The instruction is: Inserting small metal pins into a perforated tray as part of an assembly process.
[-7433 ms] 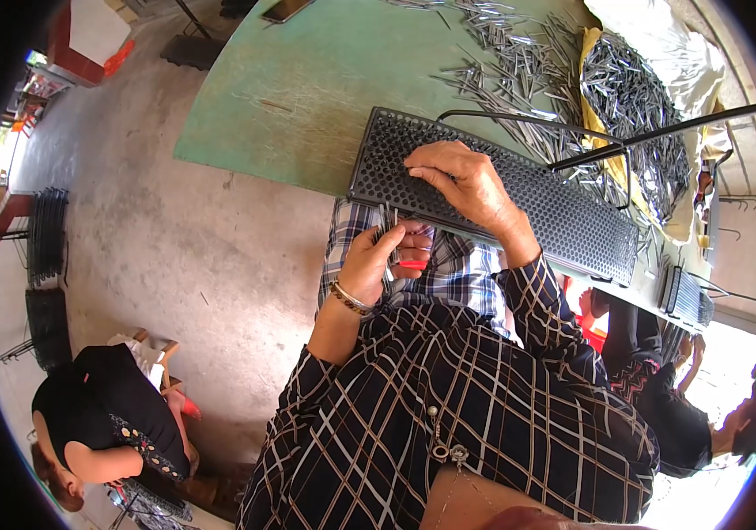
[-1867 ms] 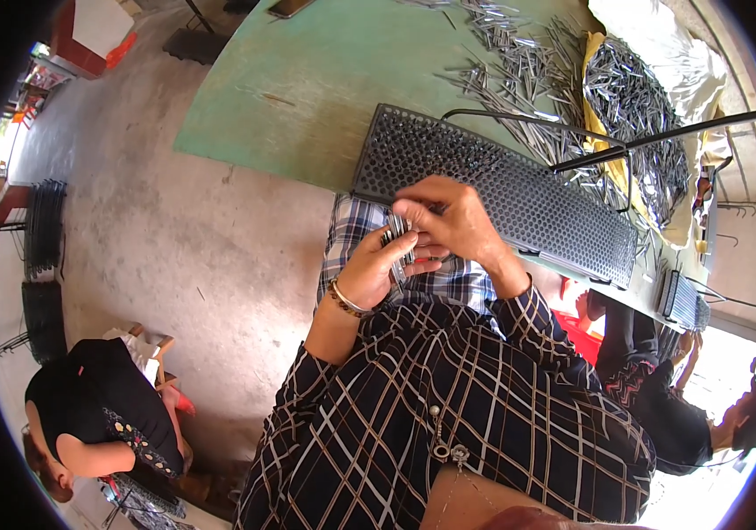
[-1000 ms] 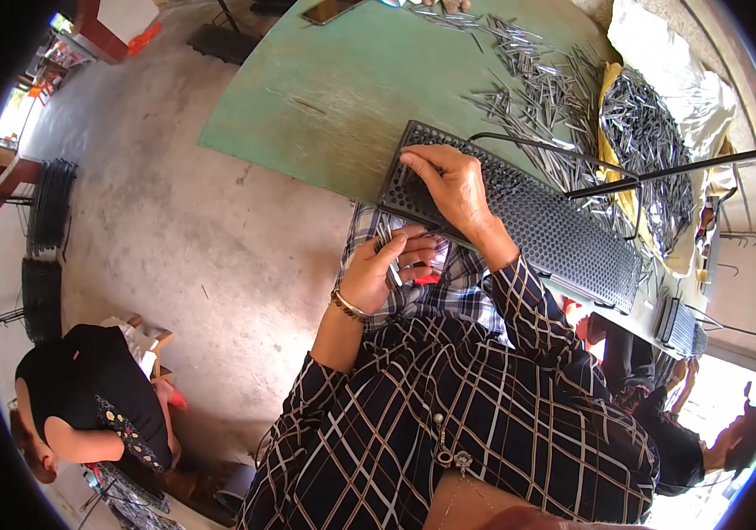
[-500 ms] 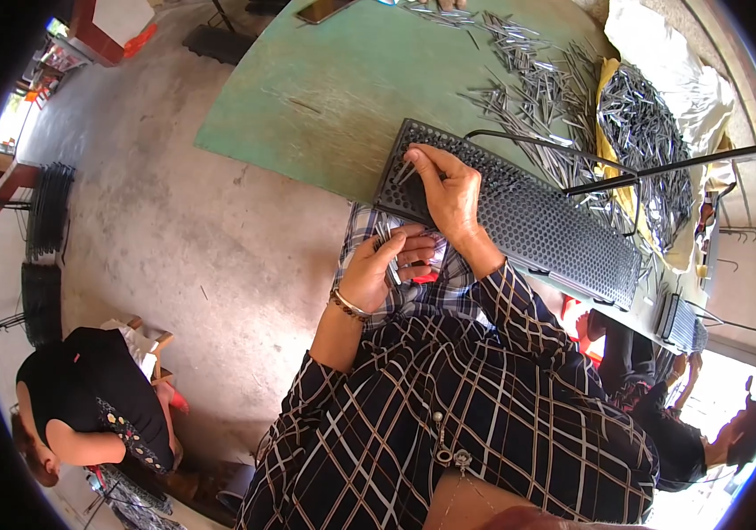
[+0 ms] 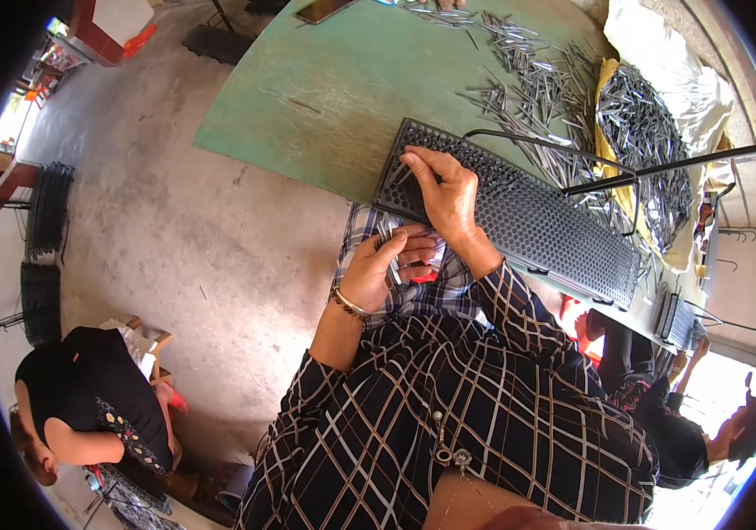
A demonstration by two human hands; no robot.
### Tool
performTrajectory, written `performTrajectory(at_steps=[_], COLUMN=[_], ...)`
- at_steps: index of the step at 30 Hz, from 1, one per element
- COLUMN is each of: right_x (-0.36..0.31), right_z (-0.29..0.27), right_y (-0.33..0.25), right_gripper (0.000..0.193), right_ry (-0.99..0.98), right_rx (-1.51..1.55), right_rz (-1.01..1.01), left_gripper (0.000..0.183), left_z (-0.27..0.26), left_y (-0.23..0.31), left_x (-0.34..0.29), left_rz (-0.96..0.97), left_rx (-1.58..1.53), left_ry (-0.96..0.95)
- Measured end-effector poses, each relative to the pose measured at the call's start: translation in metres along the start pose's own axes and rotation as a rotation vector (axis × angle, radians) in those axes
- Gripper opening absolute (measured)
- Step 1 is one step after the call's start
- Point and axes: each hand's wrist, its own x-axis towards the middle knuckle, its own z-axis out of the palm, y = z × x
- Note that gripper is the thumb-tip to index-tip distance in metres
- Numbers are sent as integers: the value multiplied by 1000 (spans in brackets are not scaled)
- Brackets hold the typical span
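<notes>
My left hand (image 5: pixel 371 276) is closed around a small bunch of thin grey metal rods (image 5: pixel 386 240), just off the near edge of a black perforated rack (image 5: pixel 555 223). The rack is long, dotted with rows of round holes, and lies at a slant over the table's near edge. Over its left end, my right hand (image 5: pixel 450 199) is pinched with thumb and forefinger close to the holes. Whatever is between those fingertips is too small to make out. A black wire handle (image 5: pixel 537 140) rises along the rack's far side.
Loose rods (image 5: pixel 528 75) are strewn across the green table (image 5: pixel 307 115). An open yellow-lined sack (image 5: pixel 647 132) of rods stands at the right. A phone (image 5: pixel 325 9) lies at the far edge. One person (image 5: pixel 86 397) bends at lower left; another (image 5: pixel 687 433) works at right.
The rod that showed below my right fingertips is no longer visible, and that hand has shifted very slightly left. My left hand stays in place with its bunch.
</notes>
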Motion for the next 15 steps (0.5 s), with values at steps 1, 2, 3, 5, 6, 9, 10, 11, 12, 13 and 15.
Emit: performTrajectory(at_steps=[1,2,3,5,6,9,10,11,12,13,15], right_x=[0,0,1,3,4,6,9,10,12,13,14], right_z=[0,-1,-2,-4,-4,-4,-3,-3,-4,-6,-9], right_y=[0,-1,-1,-1,-2,-3,-3,-4,-5,-6,-10], right_gripper=[15,15,15,14,14,15,15,15,15,15,15], right_ry=[3,8,8,-5,-3,-64,-95,-127,-127,-153,-178], right_rx=[-35,-73,-74,-110,-112,-169,-182,-194,-193,-218,-245], right_rz=[-34,-68,-68,-121,-121,-299,-357,-417,-417,-487,-558], left_gripper=[38,38,38,38,38,38,38,38,38,38,38], left_z=[-1,-1,-1,-1,0,0,0,-1,-1,-2,-1], left_y=[0,0,0,1,1,1,1,-1,-2,-3,-4], left_x=[0,0,0,0,1,1,1,1,2,2,1], left_rz=[1,1,1,0,-1,-7,-12,-12,-11,-10,-12], left_rx=[0,-1,0,2,1,0,1,1,1,1,7], left_ry=[3,2,4,4,2,-5,-10,-9,-11,-13,-11])
